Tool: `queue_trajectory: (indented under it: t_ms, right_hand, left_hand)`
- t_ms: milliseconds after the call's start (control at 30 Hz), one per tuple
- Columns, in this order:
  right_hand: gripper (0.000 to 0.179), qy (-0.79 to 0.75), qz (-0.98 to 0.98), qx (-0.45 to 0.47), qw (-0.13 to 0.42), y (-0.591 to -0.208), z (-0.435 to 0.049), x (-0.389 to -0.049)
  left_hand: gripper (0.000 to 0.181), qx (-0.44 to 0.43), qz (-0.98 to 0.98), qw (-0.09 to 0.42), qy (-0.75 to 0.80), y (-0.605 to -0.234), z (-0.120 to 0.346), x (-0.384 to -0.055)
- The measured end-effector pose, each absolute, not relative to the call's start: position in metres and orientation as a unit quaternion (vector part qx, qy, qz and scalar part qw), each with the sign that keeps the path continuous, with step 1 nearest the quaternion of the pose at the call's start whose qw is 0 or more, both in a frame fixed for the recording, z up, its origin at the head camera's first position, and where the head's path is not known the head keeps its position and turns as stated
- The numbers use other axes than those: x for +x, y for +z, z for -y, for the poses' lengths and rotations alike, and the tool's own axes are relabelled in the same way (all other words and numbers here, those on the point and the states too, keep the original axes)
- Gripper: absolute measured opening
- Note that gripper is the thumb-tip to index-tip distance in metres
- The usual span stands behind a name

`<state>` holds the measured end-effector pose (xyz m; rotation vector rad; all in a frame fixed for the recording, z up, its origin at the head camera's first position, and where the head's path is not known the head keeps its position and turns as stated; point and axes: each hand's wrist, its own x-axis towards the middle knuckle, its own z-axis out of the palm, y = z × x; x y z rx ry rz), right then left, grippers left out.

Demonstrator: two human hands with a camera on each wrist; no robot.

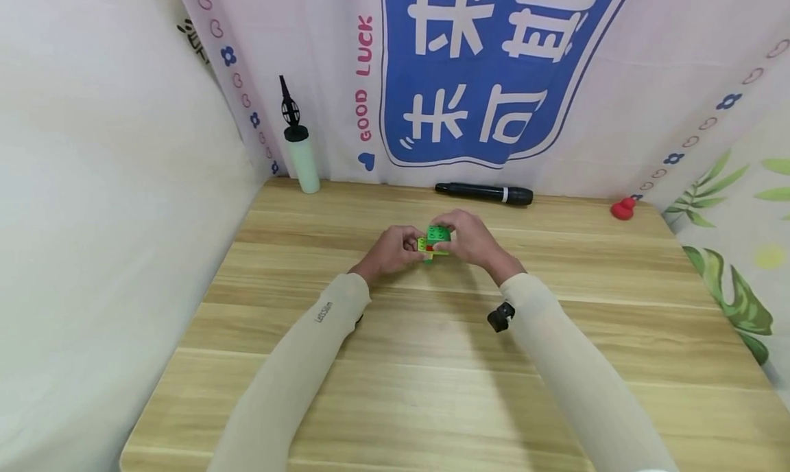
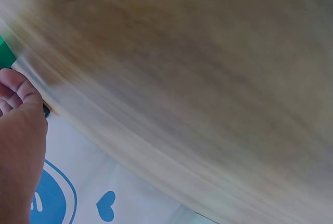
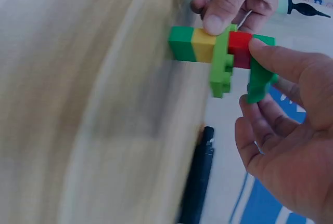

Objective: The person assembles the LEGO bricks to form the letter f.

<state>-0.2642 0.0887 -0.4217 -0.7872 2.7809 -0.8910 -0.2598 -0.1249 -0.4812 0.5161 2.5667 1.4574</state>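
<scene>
Both hands meet at a stack of toy building bricks over the far middle of the table. In the right wrist view the stack runs from a green brick (image 3: 181, 44) through a yellow brick (image 3: 202, 47), a wider light green brick (image 3: 218, 70) and a red brick (image 3: 239, 44) to a curved green brick (image 3: 257, 81). My left hand (image 1: 393, 250) pinches the stack around the yellow and light green bricks, its thumb on the yellow one. Thumb and fingers of my right hand (image 1: 471, 240) grip the curved green brick. Only a green corner (image 2: 6, 55) shows in the left wrist view.
A black microphone (image 1: 484, 193) lies along the table's back edge, beyond the hands. At the back left stands a pale green hand pump (image 1: 304, 160) with a black nozzle. A small red object (image 1: 623, 209) sits in the back right corner. Printed cloth hangs behind the wooden table (image 1: 420, 390).
</scene>
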Motion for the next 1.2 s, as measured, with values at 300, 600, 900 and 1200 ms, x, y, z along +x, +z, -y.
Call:
queue_trajectory:
  t_ms: [300,600,900,1200]
  right_hand:
    - [0.048,-0.393,-0.896,-0.185,0.092,-0.448,-0.109,-0.259]
    - [0.051,-0.479,-0.867,-0.102,0.095,-0.459,-0.128,-0.258]
    - [0.026,-0.448,-0.887,-0.066,0.088,-0.467,-0.144,-0.253]
    - [0.026,-0.440,-0.889,-0.039,0.121,-0.472,-0.149,-0.252]
  left_hand:
    - [0.039,0.161,-0.868,0.069,0.464,-0.479,0.120,-0.259]
    - [0.045,0.185,-0.897,0.054,0.399,-0.473,0.103,-0.259]
    - [0.037,0.175,-0.900,0.054,0.396,-0.479,0.081,-0.260]
    - [0.031,0.182,-0.906,0.076,0.374,-0.481,0.069,-0.261]
